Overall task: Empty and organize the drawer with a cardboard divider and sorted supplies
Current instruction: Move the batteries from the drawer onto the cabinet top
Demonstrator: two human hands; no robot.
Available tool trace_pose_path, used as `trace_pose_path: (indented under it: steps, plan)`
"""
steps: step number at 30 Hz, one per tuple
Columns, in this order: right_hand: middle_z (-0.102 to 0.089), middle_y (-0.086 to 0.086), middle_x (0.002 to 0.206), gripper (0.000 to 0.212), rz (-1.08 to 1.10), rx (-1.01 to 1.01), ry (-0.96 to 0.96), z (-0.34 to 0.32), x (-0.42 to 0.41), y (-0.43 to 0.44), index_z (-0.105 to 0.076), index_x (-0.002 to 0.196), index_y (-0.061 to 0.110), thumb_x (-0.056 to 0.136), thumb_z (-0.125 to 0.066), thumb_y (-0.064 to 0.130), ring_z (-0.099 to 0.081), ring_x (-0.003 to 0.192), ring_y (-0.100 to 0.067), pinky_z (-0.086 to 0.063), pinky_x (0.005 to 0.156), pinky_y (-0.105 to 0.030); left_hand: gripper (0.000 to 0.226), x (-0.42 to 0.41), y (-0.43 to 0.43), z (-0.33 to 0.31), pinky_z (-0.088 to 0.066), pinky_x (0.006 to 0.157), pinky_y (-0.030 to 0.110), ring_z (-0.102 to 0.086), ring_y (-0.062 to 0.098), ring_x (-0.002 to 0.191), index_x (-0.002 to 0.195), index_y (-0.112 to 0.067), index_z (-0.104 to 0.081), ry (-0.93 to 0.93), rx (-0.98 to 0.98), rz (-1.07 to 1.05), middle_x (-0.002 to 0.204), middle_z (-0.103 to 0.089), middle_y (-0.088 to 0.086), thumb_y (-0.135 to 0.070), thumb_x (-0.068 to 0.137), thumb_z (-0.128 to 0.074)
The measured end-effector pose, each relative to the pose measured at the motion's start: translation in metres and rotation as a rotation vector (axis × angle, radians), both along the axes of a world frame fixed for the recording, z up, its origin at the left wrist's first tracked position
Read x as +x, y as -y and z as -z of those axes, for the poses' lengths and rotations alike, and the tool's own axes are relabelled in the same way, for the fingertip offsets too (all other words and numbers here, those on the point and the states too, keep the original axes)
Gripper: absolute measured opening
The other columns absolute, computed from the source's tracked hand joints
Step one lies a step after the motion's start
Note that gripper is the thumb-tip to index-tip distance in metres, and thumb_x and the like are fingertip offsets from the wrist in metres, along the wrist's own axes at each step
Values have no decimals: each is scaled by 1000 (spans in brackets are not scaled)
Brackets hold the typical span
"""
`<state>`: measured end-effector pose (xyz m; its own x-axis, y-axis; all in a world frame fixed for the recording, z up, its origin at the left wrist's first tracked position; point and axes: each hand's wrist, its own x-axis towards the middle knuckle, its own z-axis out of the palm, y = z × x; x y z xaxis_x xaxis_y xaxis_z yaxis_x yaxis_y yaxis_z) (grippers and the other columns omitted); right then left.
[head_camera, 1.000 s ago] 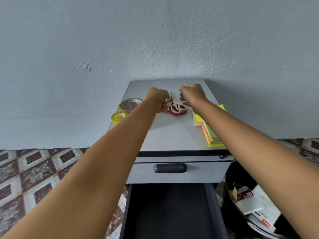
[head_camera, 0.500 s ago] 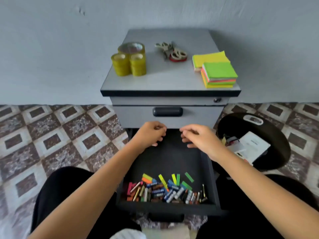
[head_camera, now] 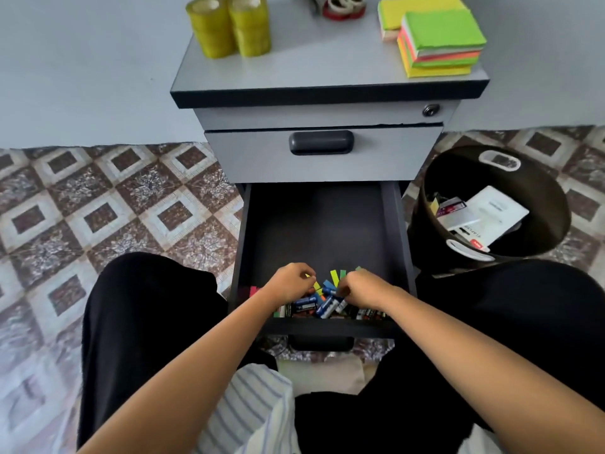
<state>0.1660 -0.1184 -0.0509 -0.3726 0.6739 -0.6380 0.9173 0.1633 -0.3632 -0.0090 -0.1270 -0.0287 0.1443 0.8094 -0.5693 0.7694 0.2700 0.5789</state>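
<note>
Down at the front edge of the open drawer [head_camera: 322,224], both hands were dug into the pile of batteries [head_camera: 322,306] and coloured paper strips [head_camera: 334,276]. The left hand [head_camera: 291,283] and right hand [head_camera: 363,290] were close together with fingers curled, and honestly I couldn't tell if either actually gripped anything. Further back on the cabinet top [head_camera: 320,60], tape rolls [head_camera: 229,26] sat at the front left corner, sticky notes [head_camera: 438,44] at the front right, scissors [head_camera: 343,6] behind.

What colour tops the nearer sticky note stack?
Bright green; the sticky note stack shows best from the head view.
</note>
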Motion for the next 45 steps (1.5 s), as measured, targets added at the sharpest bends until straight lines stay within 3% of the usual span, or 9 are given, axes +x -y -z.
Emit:
trace_pose_path:
  steps: [6, 12, 16, 22, 26, 29, 33, 39, 45]
  plan:
    - [-55, -13, 121, 30, -345, 126, 227, 21, -12, 3, -60, 119, 10, 92, -48, 8, -53, 114, -33, -47, 89, -38, 26, -4, -1, 10, -40, 70, 16, -53, 9, 86, 117, -10, -61, 10, 12, -19, 111, -65, 5, -19, 95, -49]
    - [-50, -14, 125, 36, -460, 213, 259, 27, -5, 5, -53, 128, 12, 93, -44, 5, -46, 118, -33, -43, 94, -42, 29, -8, -5, 18, -43, 81, 23, -57, 17, 98, 121, -9, -58, -27, 12, 11, 116, -63, 7, -18, 95, -48]
    - [-53, -11, 120, 33, -348, 194, 154, 25, 0, 4, -56, 125, 13, 92, -51, 13, -47, 115, -29, -44, 91, -39, 28, -12, -11, 29, -48, 85, 29, -59, 23, 104, 116, -10, -61, -128, 26, 74, 117, -63, 10, -10, 92, -46]
    - [-62, -6, 96, 11, 269, 27, -220, 16, 8, -5, -55, 95, 15, 89, -60, 24, -59, 88, -22, -45, 71, -32, 25, -2, -14, 45, -49, 81, 35, -60, 26, 96, 104, -8, -65, -321, 8, 304, 108, -65, 12, -26, 93, -52]
    - [-59, -2, 98, 20, 462, 23, -299, 16, 5, -11, -59, 106, 15, 87, -64, 19, -55, 88, -16, -42, 72, -26, 28, 5, -12, 52, -46, 84, 39, -54, 28, 102, 104, -8, -61, -435, 69, 372, 112, -56, 12, -30, 95, -48]
    - [-60, -5, 98, 25, 421, 33, -245, 16, -2, -13, -64, 112, 8, 88, -62, 18, -54, 87, -16, -37, 68, -23, 31, 5, -12, 54, -46, 90, 43, -49, 31, 111, 112, -6, -59, -445, 82, 378, 119, -47, 14, -29, 96, -47]
    - [-54, -4, 69, 20, 312, 31, -125, 24, -15, -13, -59, 73, 4, 87, -61, 18, -53, 72, -23, -34, 53, -28, 32, -3, -19, 48, -44, 95, 43, -48, 30, 111, 117, -6, -55, -324, 119, 230, 122, -43, 14, -28, 97, -45]
    - [-60, -16, 104, 23, 105, 103, -17, 36, -30, -12, -63, 95, -2, 89, -58, 20, -59, 94, -32, -48, 73, -34, 25, -22, -26, 32, -49, 72, 32, -59, 19, 81, 112, -8, -51, -115, 62, 28, 94, -59, 8, -28, 98, -44]
    - [-58, -14, 110, 25, 80, 90, 29, 33, -28, -15, -62, 106, 2, 90, -55, 20, -58, 101, -31, -51, 83, -38, 26, -19, -26, 38, -45, 74, 28, -57, 16, 86, 109, -7, -56, -89, -15, 23, 104, -63, 10, -28, 95, -53]
